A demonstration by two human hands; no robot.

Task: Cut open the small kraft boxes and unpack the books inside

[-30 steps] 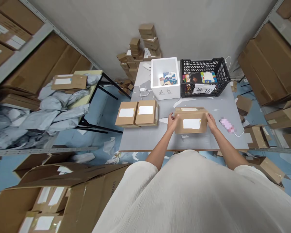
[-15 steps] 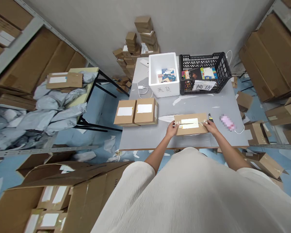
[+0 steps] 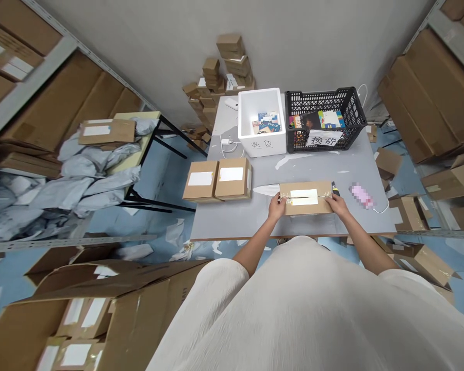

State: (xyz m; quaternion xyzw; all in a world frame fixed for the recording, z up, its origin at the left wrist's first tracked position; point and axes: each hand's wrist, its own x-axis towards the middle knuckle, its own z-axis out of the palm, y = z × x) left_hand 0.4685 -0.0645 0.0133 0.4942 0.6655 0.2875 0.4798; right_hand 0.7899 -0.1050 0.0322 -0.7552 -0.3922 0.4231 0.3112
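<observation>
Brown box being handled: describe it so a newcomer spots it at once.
Find the grey table with a white tub and black crate at the back. Nearer the person, a brown box sits between the left hand and right hand. Unlike the two boxes farther left, it has a dark line across its white label.

The left hand (image 3: pixel 277 206) and right hand (image 3: pixel 336 204) grip opposite ends of a carton (image 3: pixel 305 197) on the counter (image 3: pixel 235 220); left of the carton sit two boxes (image 3: pixel 234 189), beyond it a black crate (image 3: pixel 299 146).

Grey table (image 3: pixel 232 222) under a carton (image 3: pixel 306 201), two boxes (image 3: pixel 232 186) (side by side), white bin (image 3: pixel 263 146) and black crate (image 3: pixel 298 141)
</observation>
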